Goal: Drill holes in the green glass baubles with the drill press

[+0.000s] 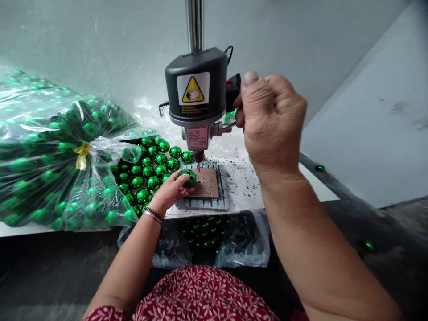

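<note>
Green ball (190,178): at left edge of brown board (210,186), near front edge of counter (316,189); likely light, stiff, slippery, crackable; hold round sides.
Left hand (171,189): pinching ball.
Right hand (272,118): curled round drill lever (230,126).

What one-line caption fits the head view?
Left hand holds a shiny green ball beside a drill press's bit; right hand is closed at the machine's lever.
</note>
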Motion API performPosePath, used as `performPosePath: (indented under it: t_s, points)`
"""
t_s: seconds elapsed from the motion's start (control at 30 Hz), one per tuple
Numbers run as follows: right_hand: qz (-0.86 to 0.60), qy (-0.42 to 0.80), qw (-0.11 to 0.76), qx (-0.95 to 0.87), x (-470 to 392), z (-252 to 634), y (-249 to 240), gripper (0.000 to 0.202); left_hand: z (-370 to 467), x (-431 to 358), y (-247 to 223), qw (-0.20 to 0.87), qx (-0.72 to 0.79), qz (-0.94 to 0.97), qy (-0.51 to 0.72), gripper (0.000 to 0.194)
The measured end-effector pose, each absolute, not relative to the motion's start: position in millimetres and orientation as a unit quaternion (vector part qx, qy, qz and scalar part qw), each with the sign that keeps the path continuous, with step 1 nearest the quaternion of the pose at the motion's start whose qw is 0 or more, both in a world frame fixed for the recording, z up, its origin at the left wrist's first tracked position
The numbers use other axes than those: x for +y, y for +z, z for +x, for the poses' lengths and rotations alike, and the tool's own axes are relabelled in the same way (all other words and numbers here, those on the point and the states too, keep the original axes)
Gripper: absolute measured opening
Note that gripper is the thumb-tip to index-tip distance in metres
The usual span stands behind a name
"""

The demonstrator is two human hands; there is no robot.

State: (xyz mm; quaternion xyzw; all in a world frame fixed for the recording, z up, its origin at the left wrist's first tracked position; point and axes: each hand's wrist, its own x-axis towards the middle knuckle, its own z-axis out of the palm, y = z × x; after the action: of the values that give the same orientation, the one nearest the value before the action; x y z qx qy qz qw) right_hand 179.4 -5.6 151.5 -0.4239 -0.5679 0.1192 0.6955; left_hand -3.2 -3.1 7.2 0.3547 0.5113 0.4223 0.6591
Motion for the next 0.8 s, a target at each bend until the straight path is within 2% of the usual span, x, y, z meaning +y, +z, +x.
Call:
performPosePath:
  t_s: [0.2,0.47,0.67,0.8]
  points:
    - [-0.417,0.112,0.694,-0.577,-5,180,153,0.035,7,5,6,0.609,0.543,0.461,0.349,0.043]
    - [-0.401,0.111,0.697,-0.584,-5,182,150,0.033,13,10,3,0.486,0.581,0.591,0.277,0.054]
    - [-0.402,0.117,0.695,-0.585,-5,182,151,0.034,19,10,2,0.368,0.585,0.67,0.269,0.062]
    - [-0.401,0.133,0.692,-0.585,-7,181,152,0.034,21,9,1,0.373,0.579,0.669,0.28,0.065]
